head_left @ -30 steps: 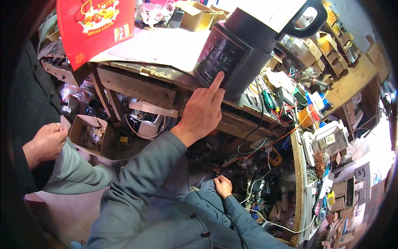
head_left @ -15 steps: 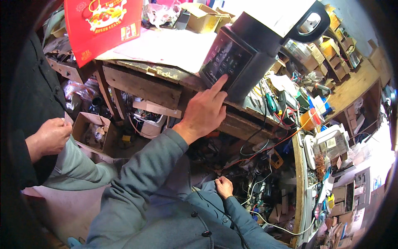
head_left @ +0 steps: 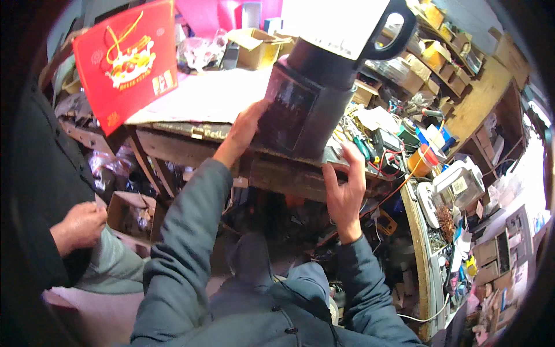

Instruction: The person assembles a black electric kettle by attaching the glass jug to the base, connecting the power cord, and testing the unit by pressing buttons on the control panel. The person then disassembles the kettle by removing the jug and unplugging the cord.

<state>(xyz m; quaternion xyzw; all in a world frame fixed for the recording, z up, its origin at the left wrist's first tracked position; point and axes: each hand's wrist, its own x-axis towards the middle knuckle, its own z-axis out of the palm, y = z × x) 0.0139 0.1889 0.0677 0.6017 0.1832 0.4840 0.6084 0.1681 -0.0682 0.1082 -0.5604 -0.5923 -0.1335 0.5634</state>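
Observation:
A black countertop blender (head_left: pixel 300 110) stands at the front edge of the workbench, its jug with a black handle (head_left: pixel 404 32) on top and partly lost in glare. The touch panel (head_left: pixel 289 113) on its front is dark. My left hand (head_left: pixel 245 127) lies along the left side of the base, fingers stretched up and appearing to touch it; the fingertips are partly hidden. Just off the base's lower right corner is my right hand (head_left: pixel 348 194), thumb and fingers apart, holding nothing.
At left another person's hand (head_left: pixel 81 225) is near a cardboard box (head_left: pixel 133 214) under the bench. A red gift bag (head_left: pixel 124 69) stands on the bench's left. Tools, wires and an orange-and-yellow container (head_left: pixel 421 163) crowd the right, with a clear plastic jug (head_left: pixel 459 182) nearer me.
My left hand has left the front panel for the blender's left side. My right hand has risen from my lap to the base's right. The panel's lit symbols no longer show.

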